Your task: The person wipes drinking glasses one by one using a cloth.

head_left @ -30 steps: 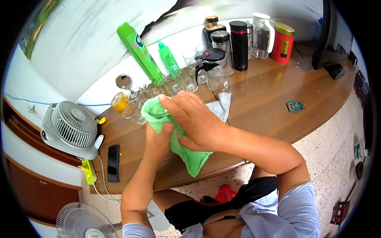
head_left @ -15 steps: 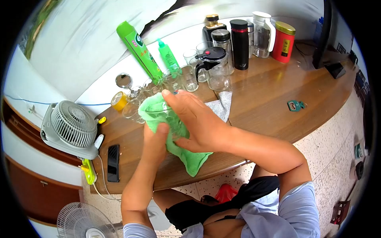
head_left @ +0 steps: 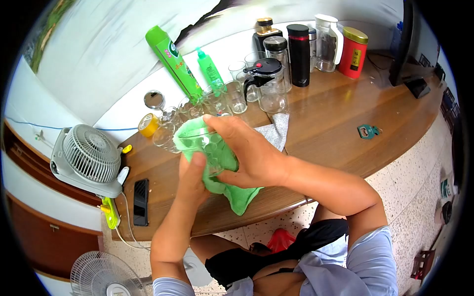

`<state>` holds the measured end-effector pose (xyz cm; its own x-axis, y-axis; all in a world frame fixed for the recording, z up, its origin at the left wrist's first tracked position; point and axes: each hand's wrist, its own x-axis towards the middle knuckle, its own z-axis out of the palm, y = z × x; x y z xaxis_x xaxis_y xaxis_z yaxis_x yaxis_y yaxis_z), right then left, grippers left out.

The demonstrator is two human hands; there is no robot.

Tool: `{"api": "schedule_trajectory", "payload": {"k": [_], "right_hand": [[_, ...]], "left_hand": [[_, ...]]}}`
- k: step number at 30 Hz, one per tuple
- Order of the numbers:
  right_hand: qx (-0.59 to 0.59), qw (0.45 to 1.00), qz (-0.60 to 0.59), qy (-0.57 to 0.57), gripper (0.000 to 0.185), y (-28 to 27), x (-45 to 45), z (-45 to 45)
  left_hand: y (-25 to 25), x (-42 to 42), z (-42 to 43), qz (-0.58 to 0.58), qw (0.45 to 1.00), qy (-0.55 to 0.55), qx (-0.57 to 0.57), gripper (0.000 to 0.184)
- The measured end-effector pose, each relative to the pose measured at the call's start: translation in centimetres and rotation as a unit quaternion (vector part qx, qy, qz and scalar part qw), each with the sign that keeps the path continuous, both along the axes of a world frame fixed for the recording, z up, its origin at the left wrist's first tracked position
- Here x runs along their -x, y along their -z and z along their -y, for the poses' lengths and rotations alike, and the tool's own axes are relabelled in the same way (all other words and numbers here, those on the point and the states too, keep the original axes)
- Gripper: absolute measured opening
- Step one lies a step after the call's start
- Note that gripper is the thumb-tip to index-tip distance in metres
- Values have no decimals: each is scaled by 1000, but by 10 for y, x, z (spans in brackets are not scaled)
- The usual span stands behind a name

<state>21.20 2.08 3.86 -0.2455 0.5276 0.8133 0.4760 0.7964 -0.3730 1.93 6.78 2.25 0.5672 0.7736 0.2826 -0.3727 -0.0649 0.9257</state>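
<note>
A clear drinking glass (head_left: 213,153) is held tilted between my two hands, above the front part of the wooden table. A green cloth (head_left: 241,198) wraps its rim and far side, with one corner hanging down. My left hand (head_left: 193,172) grips the cloth and the glass from below, its thumb on the near side. My right hand (head_left: 249,150) curves around the glass from the right, thumb low and fingers near the rim. Behind my hands several clear glasses (head_left: 236,98) stand close together, beside a glass teapot with a black lid (head_left: 270,96).
A grey cloth (head_left: 276,130) lies right of my hands. Further back stand a black flask (head_left: 298,56), a white-lidded jug (head_left: 326,47), a red tin (head_left: 353,54) and a green spray can (head_left: 173,64). A fan (head_left: 91,155) and a phone (head_left: 141,202) are left.
The glass has turned a little within the cloth, and more of its side shows. My right fingers have shifted around it, and my left thumb has moved slightly left.
</note>
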Motion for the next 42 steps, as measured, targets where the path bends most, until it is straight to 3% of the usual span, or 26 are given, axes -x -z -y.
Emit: {"api": "schedule_trajectory", "payload": {"k": [5, 8, 11, 13, 17, 20, 23, 26, 28, 29, 32, 35, 38, 41, 42], "right_hand": [[-39, 989, 125, 62, 110, -5, -6, -2], [-39, 985, 155, 70, 112, -7, -7, 0], [-70, 994, 83, 33, 115, -6, -4, -1], [-75, 997, -5, 3, 117, -1, 3, -2], [-38, 999, 28, -8, 117, 1, 1, -1], [-34, 995, 92, 37, 115, -5, -1, 2], [14, 981, 170, 88, 114, -5, -4, 5], [-4, 985, 149, 84, 112, 1, -2, 3], [-28, 994, 95, 55, 114, 2, 0, 1], [-27, 997, 55, 43, 114, 3, 2, 1], [-29, 999, -14, 7, 114, 5, 5, 1], [-36, 999, 26, -7, 114, 2, 1, -2], [-22, 995, 87, 37, 112, -2, -3, 1], [8, 986, 148, 77, 111, -2, -4, 3], [10, 985, 156, 79, 111, -1, -4, 2]], "left_hand": [[4, -7, -4, -141, 967, -155, -147, 80], [5, -9, -9, -185, 949, -167, -193, 85], [-14, -7, 5, 15, 999, 8, 45, 88], [-12, 0, 5, 19, 996, 47, 70, 92], [-15, 0, 6, 44, 994, 69, 67, 89], [-11, -2, -6, -81, 994, -37, -64, 85], [0, -17, 1, -185, 943, -215, -175, 82], [2, -15, 1, -190, 948, -195, -166, 83], [-10, -11, 4, -43, 998, -47, -11, 84], [-15, -8, 4, 34, 997, 29, 69, 84], [-11, 5, 2, 70, 986, 99, 115, 85], [-18, 0, 6, 65, 994, 74, 55, 81], [-14, -2, -3, -39, 999, -33, -13, 80], [-2, -15, -3, -146, 965, -187, -116, 78], [-3, -14, -5, -141, 973, -160, -86, 78]]}}
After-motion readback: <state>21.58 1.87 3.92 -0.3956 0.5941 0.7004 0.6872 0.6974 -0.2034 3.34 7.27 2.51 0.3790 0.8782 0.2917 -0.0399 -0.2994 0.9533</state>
